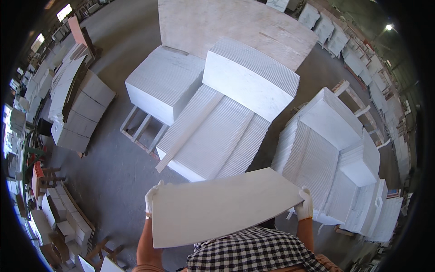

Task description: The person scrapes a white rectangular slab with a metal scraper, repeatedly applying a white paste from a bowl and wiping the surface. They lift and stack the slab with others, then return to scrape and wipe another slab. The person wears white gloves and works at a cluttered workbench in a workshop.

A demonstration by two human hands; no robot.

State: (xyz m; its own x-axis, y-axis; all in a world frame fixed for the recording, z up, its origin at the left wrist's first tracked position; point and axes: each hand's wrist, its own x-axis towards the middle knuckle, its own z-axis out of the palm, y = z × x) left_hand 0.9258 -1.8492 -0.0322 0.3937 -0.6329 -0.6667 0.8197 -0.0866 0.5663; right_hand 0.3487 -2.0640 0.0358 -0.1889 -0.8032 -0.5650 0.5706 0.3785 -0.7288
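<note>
A large pale stone slab (222,206) is held up in front of my body, its long side running left to right. My left hand (154,198), in a white glove, grips the slab's left end; most of its fingers are hidden. At the opposite end my gloved right hand (305,204) is closed on the slab's right edge. Just beyond the slab stands a stack of white slabs set on edge (222,131), with wooden strips (192,131) laid across it. A further row of upright slabs (251,75) rests on top at its far part.
A lower slab stack (165,81) on a wooden pallet (144,127) stands at the far left of the main stack. More stacked slabs (326,149) are on the right. A big flat board (235,27) stands behind. Further bundles (84,109) line the left, above grey floor (106,167).
</note>
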